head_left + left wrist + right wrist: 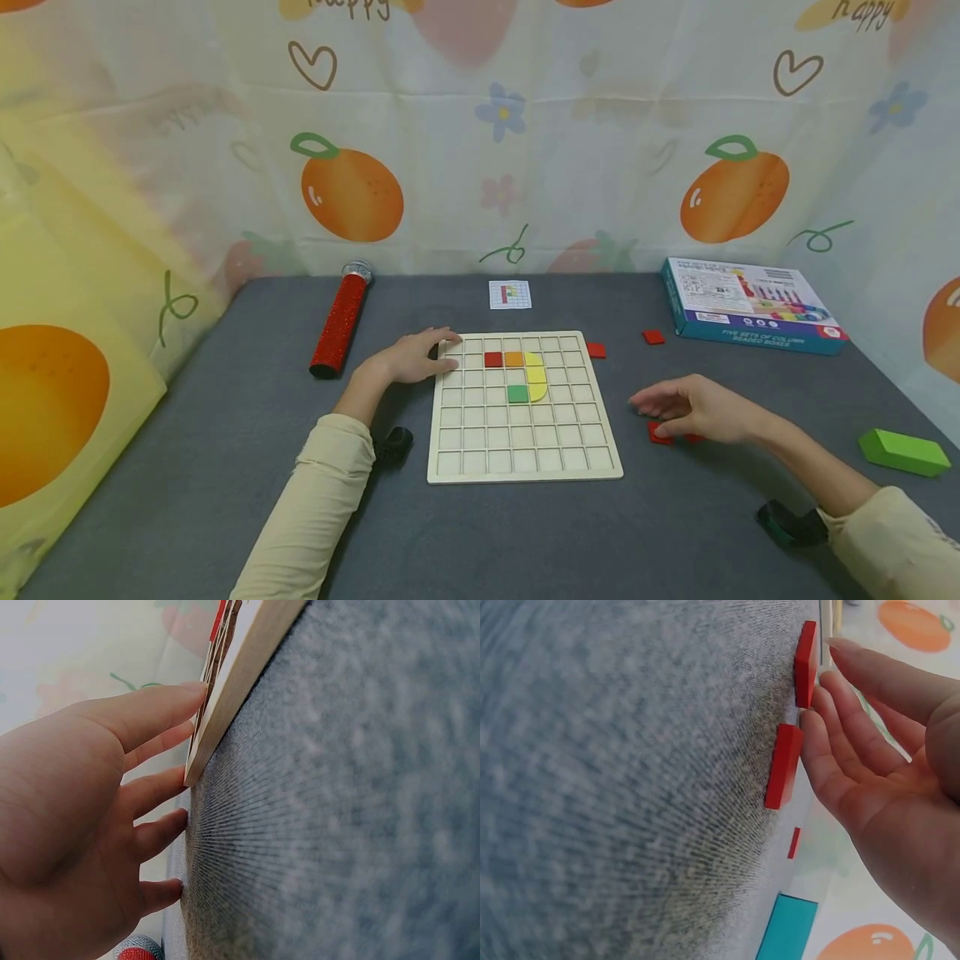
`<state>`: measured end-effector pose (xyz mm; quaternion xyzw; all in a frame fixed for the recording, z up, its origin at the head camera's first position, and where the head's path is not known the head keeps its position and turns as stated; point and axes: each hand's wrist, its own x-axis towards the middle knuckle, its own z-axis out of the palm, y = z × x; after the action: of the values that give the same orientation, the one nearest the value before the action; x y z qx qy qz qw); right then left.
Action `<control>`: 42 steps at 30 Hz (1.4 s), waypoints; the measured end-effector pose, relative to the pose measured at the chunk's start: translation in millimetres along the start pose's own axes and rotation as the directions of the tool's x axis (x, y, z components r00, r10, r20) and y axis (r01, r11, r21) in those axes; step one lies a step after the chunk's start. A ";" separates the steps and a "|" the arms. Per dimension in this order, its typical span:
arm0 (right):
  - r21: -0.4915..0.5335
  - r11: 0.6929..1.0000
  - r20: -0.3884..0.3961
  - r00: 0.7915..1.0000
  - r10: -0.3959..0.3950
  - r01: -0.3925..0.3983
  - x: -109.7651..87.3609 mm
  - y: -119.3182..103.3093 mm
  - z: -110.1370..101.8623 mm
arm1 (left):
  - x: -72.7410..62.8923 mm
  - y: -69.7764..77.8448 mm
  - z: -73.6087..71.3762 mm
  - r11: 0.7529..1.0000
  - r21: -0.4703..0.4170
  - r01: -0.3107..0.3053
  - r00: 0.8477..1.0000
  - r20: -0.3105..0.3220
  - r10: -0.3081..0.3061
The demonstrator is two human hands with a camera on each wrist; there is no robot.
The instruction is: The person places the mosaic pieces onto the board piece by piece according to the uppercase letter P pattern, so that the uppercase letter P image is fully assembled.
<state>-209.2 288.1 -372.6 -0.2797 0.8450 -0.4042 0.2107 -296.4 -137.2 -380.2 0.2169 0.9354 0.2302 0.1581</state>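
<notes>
A pale wooden grid board (525,458) lies flat on the table. Among its cells sit a red square (492,359), an orange square (513,359), yellow pieces (536,375) with rounded ends and a green square (517,393). My left hand (415,354) rests at the board's upper left corner, thumb and fingertips touching its edge with the fingers spread. To the right of the board, my right hand (701,408) is low over two red square tiles, one of them (660,432) partly under the thumb. In the right wrist view its fingers extend loosely beside the red tiles (784,766), gripping none.
More red tiles lie behind, one (653,337) loose and one (596,350) at the board's right edge. A small printed grid card (510,294) is at the back. Around stand a red microphone (341,321), a flat box (757,304) and a green block (903,452).
</notes>
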 end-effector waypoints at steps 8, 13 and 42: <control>-0.048 0.999 0.032 0.999 0.004 -0.002 -1.2 -5.9 -0.1 | 0.3 -0.5 -0.4 1.000 -0.001 0.017 1.000 -0.005 -0.017; -0.072 0.997 0.034 0.999 0.008 -0.006 0.4 -6.8 0.3 | 0.0 -1.0 -1.0 1.000 -0.001 0.017 1.000 -0.004 -0.017; -0.254 0.960 -0.288 0.957 0.040 -0.116 19.6 -10.3 3.5 | -0.7 2.1 -1.1 1.000 -0.006 0.017 1.000 0.004 -0.017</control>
<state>-218.9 268.2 -368.9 -0.2116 0.9236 -0.3131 0.0652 -295.5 -136.3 -378.1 0.2087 0.9362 0.2313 0.1625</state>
